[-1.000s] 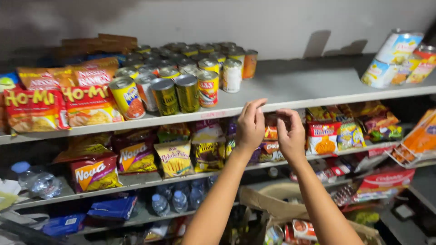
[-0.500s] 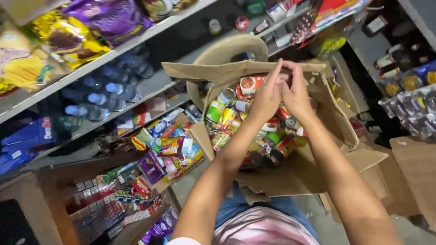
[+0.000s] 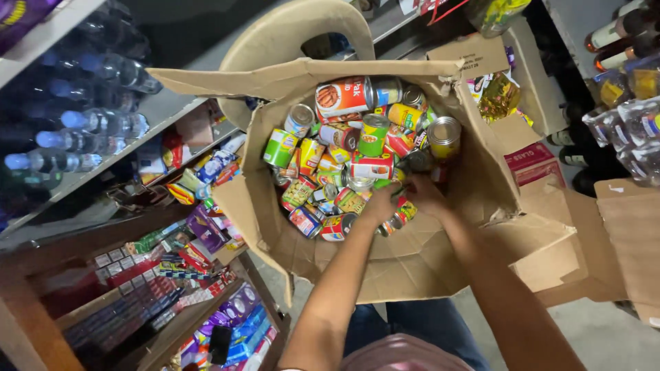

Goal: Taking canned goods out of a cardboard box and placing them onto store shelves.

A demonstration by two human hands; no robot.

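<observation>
An open cardboard box (image 3: 412, 261) rests on a beige plastic chair (image 3: 295, 34) and holds several tins lying in a heap. Among them are a large red tin (image 3: 342, 96), a green tin (image 3: 375, 134) and a silver-topped tin (image 3: 443, 130). Both my hands are down inside the box. My left hand (image 3: 379, 206) lies on the tins at the near side of the heap, its fingers curled. My right hand (image 3: 421, 191) is just beside it, pressed among the tins at the right. Blur hides whether either hand grips a tin.
Shelves run along the left with water bottles (image 3: 89, 124), snack packets (image 3: 206, 172) and rows of small packs (image 3: 137, 295) lower down. More cardboard boxes (image 3: 619, 233) and bagged goods stand at the right, with glass bottles (image 3: 619, 34) at the top right.
The view has swung down from the upper shelf of tins to the box. Both hands moved from the shelf edge down into the box and now sit deeper among the tins.
</observation>
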